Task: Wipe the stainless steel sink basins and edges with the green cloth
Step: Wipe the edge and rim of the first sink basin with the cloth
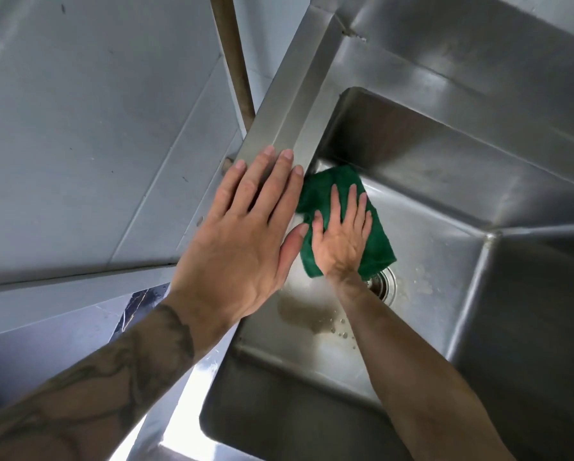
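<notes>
Beneath the right grip — pressed flat — lies green cloth.

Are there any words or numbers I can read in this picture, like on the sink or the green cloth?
No text can be read anywhere.
The sink is plain steel with no brand or number showing.
The green cloth shows no label.
The dark marks on the left forearm are a tattoo pattern; no letters can be made out in it.

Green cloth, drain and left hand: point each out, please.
green cloth (342, 177), head view, upper part above the fingertips.
drain (385, 284), head view, visible metal rim.
left hand (242, 224), head view, back of hand.
</notes>
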A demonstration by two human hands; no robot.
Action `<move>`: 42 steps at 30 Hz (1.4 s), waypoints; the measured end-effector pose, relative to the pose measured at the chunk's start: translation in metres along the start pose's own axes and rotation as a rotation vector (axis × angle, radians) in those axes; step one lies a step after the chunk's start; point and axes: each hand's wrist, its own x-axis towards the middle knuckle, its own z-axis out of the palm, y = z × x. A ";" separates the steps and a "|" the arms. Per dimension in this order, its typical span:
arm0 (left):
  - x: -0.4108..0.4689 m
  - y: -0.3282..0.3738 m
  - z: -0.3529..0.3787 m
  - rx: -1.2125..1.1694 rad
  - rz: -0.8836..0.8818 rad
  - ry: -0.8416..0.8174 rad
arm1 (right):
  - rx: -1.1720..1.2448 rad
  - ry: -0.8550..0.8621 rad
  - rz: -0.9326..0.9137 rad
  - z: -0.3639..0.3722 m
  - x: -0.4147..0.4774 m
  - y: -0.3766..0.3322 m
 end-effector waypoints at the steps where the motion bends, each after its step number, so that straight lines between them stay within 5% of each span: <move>1: -0.001 0.000 0.000 -0.006 -0.002 -0.008 | 0.009 0.009 -0.006 0.002 -0.009 -0.005; 7: -0.001 0.000 -0.002 -0.001 -0.004 -0.004 | -0.051 -0.118 -0.265 -0.002 -0.077 0.014; 14: 0.000 -0.001 -0.001 -0.005 0.004 -0.017 | 0.023 -0.075 -0.080 0.001 -0.028 -0.004; 22: -0.003 0.002 -0.002 -0.036 -0.019 0.011 | -0.012 -0.176 -0.461 -0.003 -0.118 0.030; 28: -0.058 0.010 -0.004 -0.093 -0.035 0.048 | -0.001 -0.124 -0.202 0.006 -0.080 -0.006; 35: -0.111 0.014 0.000 -0.010 -0.017 -0.055 | -0.026 -0.204 -0.527 0.000 -0.154 0.034; 42: -0.108 0.018 0.000 0.020 -0.021 -0.067 | 0.019 -0.128 -0.299 0.008 -0.110 -0.008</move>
